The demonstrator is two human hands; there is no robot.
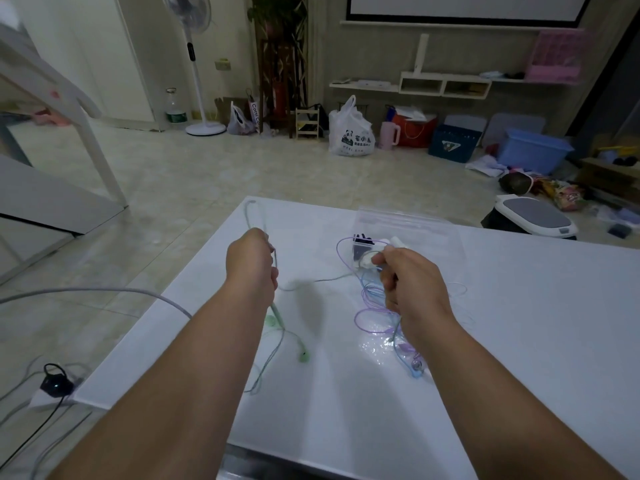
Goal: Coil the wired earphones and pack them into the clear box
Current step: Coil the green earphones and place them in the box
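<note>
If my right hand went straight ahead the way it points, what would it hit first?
Probably the clear plastic box, just beyond the right hand on the white table, though the gap between them is hard to judge.

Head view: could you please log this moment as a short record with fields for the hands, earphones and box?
left hand: grips the cable of the green earphones
right hand: pinches a small white item at the clear box; I cannot tell what it is
clear box: far side of the white table, dark object inside
purple earphones: uncoiled, loose beneath the right hand
blue earphones: uncoiled, mixed with the purple ones
</note>
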